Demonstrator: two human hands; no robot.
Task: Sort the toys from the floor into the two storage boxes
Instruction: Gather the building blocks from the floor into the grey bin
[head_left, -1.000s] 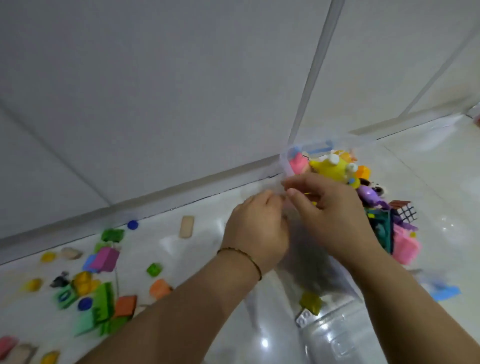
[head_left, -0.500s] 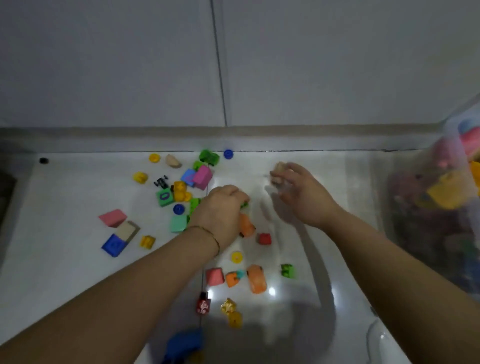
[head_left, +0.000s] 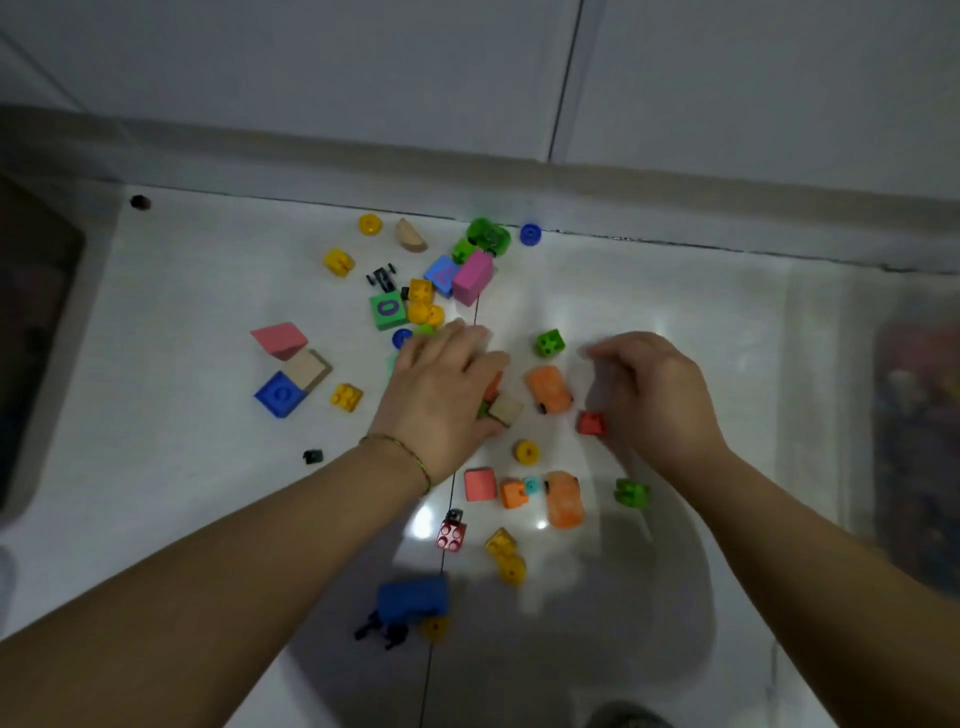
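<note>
Coloured toys (head_left: 387, 309) lie scattered on the floor (head_left: 182, 415) before you. Your left hand (head_left: 441, 384) rests over a cluster, with a wooden block (head_left: 505, 410) at its thumb. Your right hand (head_left: 654, 395), fingers curled, hovers apart from it beside a red brick (head_left: 591, 423). Whether either grips anything cannot be told. A box (head_left: 914, 441) stands far right.

On the floor (head_left: 182, 312) I count two orange cars (head_left: 548, 397) (head_left: 564, 499), one green car (head_left: 488, 236), three bare wooden blocks (head_left: 410, 236) (head_left: 307, 366) (head_left: 505, 409), two blue discs (head_left: 530, 234) (head_left: 401, 338), two red studded bricks (head_left: 590, 423) (head_left: 451, 535), two blue number blocks (head_left: 279, 395) (head_left: 441, 273) and one green number block (head_left: 387, 310). The yellow pieces (head_left: 337, 261) blur together; I cannot count them.
</note>
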